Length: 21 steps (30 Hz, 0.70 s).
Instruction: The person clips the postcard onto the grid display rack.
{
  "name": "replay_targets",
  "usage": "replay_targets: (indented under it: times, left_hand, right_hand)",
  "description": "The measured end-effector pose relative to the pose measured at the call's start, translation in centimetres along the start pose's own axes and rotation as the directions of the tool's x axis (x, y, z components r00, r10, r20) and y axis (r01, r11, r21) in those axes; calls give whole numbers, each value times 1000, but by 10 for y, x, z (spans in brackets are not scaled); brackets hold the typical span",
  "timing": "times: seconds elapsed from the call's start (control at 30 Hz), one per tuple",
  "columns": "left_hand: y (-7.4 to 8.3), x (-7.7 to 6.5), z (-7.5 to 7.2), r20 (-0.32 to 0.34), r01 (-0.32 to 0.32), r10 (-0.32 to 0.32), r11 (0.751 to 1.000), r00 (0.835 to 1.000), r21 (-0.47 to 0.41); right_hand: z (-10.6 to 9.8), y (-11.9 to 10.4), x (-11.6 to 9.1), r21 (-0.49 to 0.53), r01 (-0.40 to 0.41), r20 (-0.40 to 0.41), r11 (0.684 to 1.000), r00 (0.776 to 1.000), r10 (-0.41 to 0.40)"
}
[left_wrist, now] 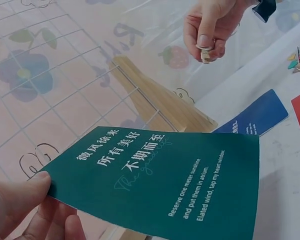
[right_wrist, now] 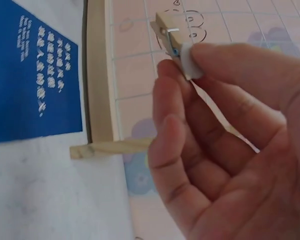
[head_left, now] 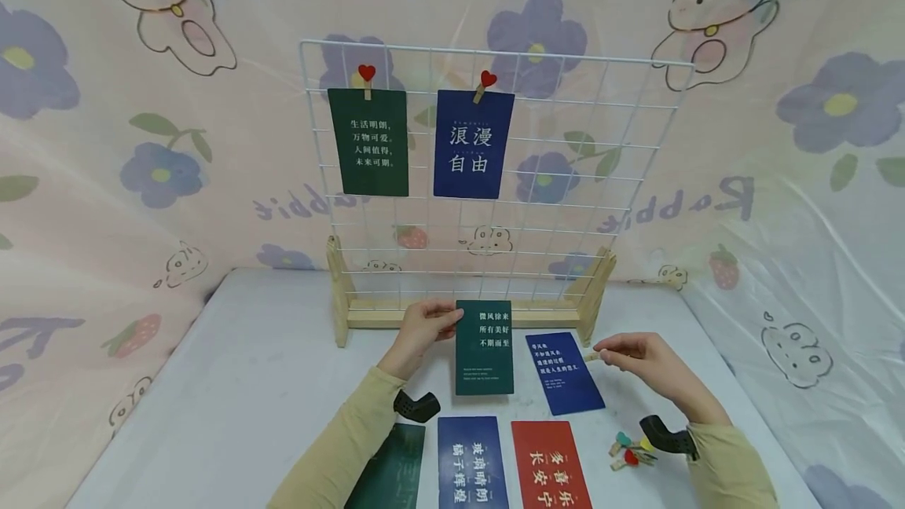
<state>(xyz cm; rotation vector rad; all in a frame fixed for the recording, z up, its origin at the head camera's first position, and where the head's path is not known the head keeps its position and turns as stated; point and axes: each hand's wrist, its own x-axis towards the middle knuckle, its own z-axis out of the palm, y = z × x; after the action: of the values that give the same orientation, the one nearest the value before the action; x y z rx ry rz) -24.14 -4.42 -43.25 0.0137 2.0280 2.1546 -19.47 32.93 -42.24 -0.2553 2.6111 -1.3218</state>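
Observation:
My left hand (head_left: 426,334) pinches a green card (head_left: 484,348) with white writing by its upper left corner, in front of the grid's wooden base. The left wrist view shows the thumb lying over the card's corner. Between thumb and fingers, my right hand (head_left: 639,360) pinches a small wooden clothespin (right_wrist: 174,35), with a pale piece at the thumb's end. A blue card (head_left: 564,374) lies on the table between the two hands. Higher up, another green card (head_left: 369,144) and a second blue card (head_left: 472,146) hang on the white wire grid (head_left: 558,128) from clothespins with red hearts.
Several loose clothespins (head_left: 632,452) with coloured tops lie by the right wrist. Along the near side are a dark green card (head_left: 389,468), partly under the left sleeve, a blue card (head_left: 472,462) and a red card (head_left: 551,464). Wooden feet (head_left: 597,297) hold the grid upright.

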Motion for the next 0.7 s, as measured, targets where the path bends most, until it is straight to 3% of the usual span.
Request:
replay_targets:
  times: [0.13,0.33,0.53,0.7]
  left_hand:
    - [10,-6,0,4,2,-2,1000,1000,8]
    - [-5,6,-2,-8,-4,4,1000,1000,-7]
    - [-4,5,-1,-22,-13,13,1000,1000,3]
    - [1,3,1,-18,-22,22,1000,1000,-1]
  right_hand:
    - [0,-6,4,-30,31,-11,999,999,-31]
    - [2,-18,6,-3,85,-14,996,996,-85]
    - [4,-25,10,60,97,-33,993,995,-95]
    - [4,-30,14,31,99,-49,995,994,-98]
